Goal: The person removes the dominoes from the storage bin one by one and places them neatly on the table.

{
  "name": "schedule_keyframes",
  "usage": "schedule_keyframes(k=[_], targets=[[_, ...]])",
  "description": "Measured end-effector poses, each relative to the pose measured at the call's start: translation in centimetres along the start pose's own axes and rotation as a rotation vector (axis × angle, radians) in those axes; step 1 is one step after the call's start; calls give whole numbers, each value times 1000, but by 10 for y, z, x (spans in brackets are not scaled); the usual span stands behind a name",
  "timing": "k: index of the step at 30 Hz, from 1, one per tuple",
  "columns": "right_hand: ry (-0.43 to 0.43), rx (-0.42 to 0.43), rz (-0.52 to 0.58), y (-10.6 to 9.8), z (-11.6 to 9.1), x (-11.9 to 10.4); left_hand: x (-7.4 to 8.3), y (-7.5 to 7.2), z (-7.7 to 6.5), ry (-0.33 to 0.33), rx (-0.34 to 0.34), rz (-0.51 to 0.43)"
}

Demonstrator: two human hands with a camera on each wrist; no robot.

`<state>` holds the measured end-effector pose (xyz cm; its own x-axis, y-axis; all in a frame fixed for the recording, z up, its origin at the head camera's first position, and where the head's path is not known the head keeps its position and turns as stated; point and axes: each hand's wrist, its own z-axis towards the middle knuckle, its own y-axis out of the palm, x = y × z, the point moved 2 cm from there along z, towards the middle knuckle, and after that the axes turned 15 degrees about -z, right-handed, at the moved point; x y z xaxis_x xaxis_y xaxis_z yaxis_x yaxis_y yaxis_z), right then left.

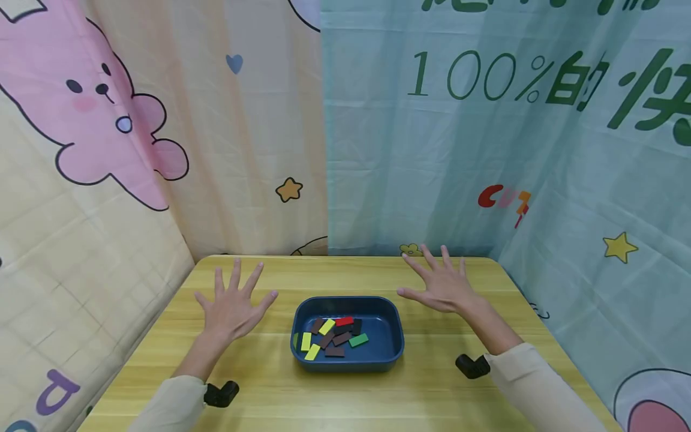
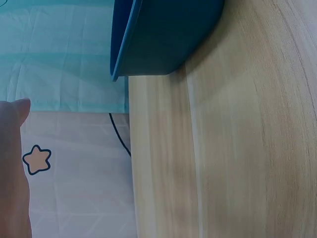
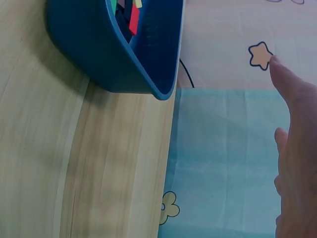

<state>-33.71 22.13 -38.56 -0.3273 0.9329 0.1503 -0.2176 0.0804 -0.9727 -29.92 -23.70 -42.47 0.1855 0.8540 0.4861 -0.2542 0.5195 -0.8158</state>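
Note:
A dark blue rectangular tub (image 1: 384, 336) stands on the wooden table between my hands. Inside it lie several small flat blocks: yellow blocks (image 1: 306, 341), brown blocks (image 1: 335, 352), a red block (image 1: 344, 321), a green block (image 1: 358, 340) and black ones. To the tub's left, my left hand (image 1: 229, 312) is spread with its fingers apart, holding nothing. My right hand (image 1: 444, 285) is likewise spread, above the table to the tub's right. In the right wrist view, the tub's wall (image 3: 89, 54) hides most of the blocks; in the left wrist view it hides all of them.
The light wooden table (image 1: 259, 396) has rounded far corners. Printed curtains hang behind and beside it, cream with a pink bear (image 1: 102, 114) on the left and pale blue with green lettering (image 1: 469, 75) on the right. Black wrist mounts (image 1: 221, 394) sit at both cuffs.

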Motion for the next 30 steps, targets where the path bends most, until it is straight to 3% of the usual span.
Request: schedule_keyframes(k=[6, 9, 12, 16, 19, 21, 25, 30], targets=[[-20, 6, -2, -1, 4, -7, 5, 4, -1, 8, -16, 3], [-99, 28, 41, -4, 8, -16, 11, 11, -6, 27, -27, -27], [-228, 47, 140, -5, 14, -26, 19, 23, -18, 34, -40, -126], [-364, 19, 296, -7, 23, -44, 32, 39, -39, -26, -105, -434], [-422, -45, 408, -8, 31, -61, 40, 48, -56, -148, -167, -746], [-436, -119, 487, -7, 35, -71, 44, 53, -66, -239, -174, -932], [-453, -286, 622, -3, 45, -87, 48, 68, -81, -387, -109, -1240], [-481, -425, 695, 10, 57, -103, 50, 89, -88, -463, 2, -1439]])
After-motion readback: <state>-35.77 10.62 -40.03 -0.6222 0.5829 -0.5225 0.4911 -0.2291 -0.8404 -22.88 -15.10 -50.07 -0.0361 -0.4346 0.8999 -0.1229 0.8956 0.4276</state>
